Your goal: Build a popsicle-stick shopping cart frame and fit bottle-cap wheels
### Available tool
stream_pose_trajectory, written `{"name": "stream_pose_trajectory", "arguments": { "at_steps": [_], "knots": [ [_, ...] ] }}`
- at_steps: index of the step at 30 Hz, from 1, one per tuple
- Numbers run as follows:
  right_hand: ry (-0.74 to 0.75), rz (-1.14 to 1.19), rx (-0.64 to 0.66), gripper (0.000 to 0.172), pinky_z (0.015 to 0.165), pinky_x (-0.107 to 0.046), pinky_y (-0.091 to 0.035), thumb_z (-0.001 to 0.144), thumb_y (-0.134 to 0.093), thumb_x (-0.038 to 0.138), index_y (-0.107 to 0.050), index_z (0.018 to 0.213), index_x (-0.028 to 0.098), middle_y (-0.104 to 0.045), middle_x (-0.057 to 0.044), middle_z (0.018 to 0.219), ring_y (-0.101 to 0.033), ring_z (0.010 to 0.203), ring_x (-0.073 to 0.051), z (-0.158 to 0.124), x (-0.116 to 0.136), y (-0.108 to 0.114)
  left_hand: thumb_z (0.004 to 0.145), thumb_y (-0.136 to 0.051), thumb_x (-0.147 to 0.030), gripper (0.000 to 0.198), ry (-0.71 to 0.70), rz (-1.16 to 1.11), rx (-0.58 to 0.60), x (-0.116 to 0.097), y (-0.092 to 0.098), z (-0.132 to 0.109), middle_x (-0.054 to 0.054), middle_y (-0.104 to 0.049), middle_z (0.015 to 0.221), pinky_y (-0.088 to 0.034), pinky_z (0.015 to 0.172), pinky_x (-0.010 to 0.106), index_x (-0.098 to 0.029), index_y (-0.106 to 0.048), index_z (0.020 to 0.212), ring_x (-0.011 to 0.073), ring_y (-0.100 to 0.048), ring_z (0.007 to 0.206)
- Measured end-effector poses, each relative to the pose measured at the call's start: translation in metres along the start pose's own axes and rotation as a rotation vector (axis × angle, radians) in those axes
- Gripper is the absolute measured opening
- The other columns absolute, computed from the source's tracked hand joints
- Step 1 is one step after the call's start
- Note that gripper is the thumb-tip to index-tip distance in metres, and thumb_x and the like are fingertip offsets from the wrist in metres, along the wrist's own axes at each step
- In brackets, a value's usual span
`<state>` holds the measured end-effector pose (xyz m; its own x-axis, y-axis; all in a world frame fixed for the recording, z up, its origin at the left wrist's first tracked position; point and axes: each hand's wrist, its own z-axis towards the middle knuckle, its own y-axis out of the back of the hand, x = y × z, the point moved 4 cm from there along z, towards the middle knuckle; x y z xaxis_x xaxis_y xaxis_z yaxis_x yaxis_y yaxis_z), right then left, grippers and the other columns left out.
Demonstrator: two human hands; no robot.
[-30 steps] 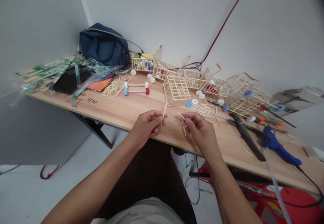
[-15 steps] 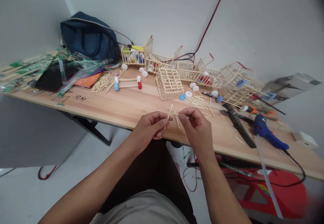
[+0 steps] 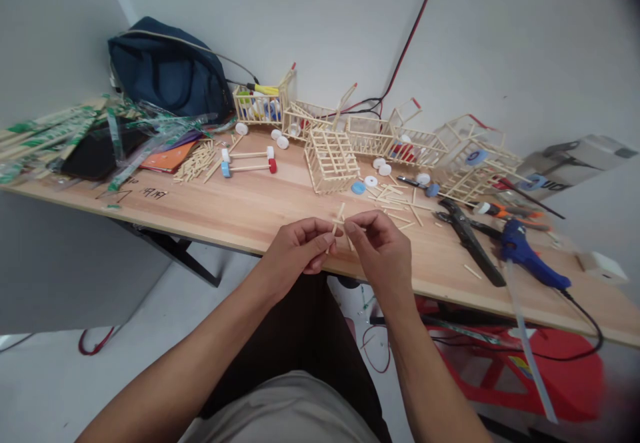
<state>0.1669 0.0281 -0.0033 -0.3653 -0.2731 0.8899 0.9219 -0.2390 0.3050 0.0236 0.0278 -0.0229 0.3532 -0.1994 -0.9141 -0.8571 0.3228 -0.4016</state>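
Over the table's front edge, my left hand pinches a thin wooden stick that points up and slightly right. My right hand grips another wooden stick close beside it, partly covered by my fingers. The two sticks appear to meet or cross between my fingertips; whether they touch is too fine to tell. A stick piece also slants down below my right fingertips. Just beyond my hands stands a cage-like box of wooden sticks. Short loose sticks lie to its right, by a blue disc and a white disc.
Stick-built carts line the wall. Two wheeled axles and a stick pile lie left. Black-handled pliers, a blue glue gun and its cord are right. A blue bag and plastic-wrapped sticks fill the back left.
My right hand has moved left, bringing its stick up against or across the one in my left hand. The left hand keeps its pinch. The view has shifted slightly.
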Motion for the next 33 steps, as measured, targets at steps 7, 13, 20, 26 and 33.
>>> {"name": "stream_pose_trajectory", "arguments": {
  "at_steps": [7, 13, 20, 26, 33],
  "knots": [
    [-0.015, -0.003, 0.002, 0.015, 0.057, -0.024, -0.041, 0.082, -0.064, 0.034, -0.061, 0.077, 0.02, -0.063, 0.001, 0.07, -0.051, 0.06, -0.011, 0.0002, -0.0001, -0.0017, 0.082, -0.065, -0.029, 0.017, -0.01, 0.025, 0.013, -0.0003, -0.0005, -0.0006, -0.002, -0.055, 0.073, -0.022, 0.043, 0.017, -0.014, -0.061, 0.087, 0.0002, -0.036, 0.045],
    [-0.016, 0.004, 0.002, 0.015, 0.055, -0.024, -0.039, 0.081, -0.064, 0.034, -0.06, 0.077, 0.02, -0.064, 0.002, 0.069, -0.049, 0.057, -0.01, 0.0002, 0.0005, -0.003, 0.08, -0.068, -0.032, 0.02, -0.025, 0.044, 0.002, -0.0015, -0.0002, -0.001, -0.002, -0.056, 0.072, -0.023, 0.043, 0.017, -0.015, -0.062, 0.087, 0.0005, -0.037, 0.045],
    [-0.063, 0.047, 0.034, 0.016, 0.057, -0.025, -0.041, 0.08, -0.066, 0.035, -0.062, 0.083, 0.02, -0.067, 0.0, 0.073, -0.055, 0.061, -0.012, 0.0013, -0.0044, -0.004, 0.079, -0.067, -0.03, 0.018, -0.036, 0.103, -0.025, -0.0026, 0.0018, -0.0017, -0.004, -0.054, 0.07, -0.024, 0.043, 0.018, -0.015, -0.061, 0.085, 0.0011, -0.038, 0.045],
    [-0.068, 0.023, 0.056, 0.02, 0.059, -0.026, -0.042, 0.08, -0.065, 0.036, -0.066, 0.091, 0.02, -0.069, -0.001, 0.075, -0.058, 0.064, -0.013, 0.002, -0.0064, -0.0034, 0.08, -0.065, -0.027, 0.014, -0.061, 0.165, -0.031, -0.0027, 0.0032, -0.0014, -0.004, -0.054, 0.071, -0.028, 0.045, 0.018, -0.015, -0.061, 0.085, 0.0015, -0.039, 0.047],
    [-0.099, 0.069, 0.062, 0.018, 0.058, -0.025, -0.042, 0.077, -0.067, 0.035, -0.062, 0.085, 0.019, -0.066, 0.0, 0.074, -0.057, 0.063, -0.012, 0.0023, -0.0077, -0.004, 0.08, -0.063, -0.026, 0.013, -0.081, 0.256, -0.058, -0.0039, 0.0034, -0.0014, -0.003, -0.054, 0.068, -0.028, 0.045, 0.018, -0.013, -0.061, 0.084, 0.0028, -0.037, 0.047]
  ]
}}
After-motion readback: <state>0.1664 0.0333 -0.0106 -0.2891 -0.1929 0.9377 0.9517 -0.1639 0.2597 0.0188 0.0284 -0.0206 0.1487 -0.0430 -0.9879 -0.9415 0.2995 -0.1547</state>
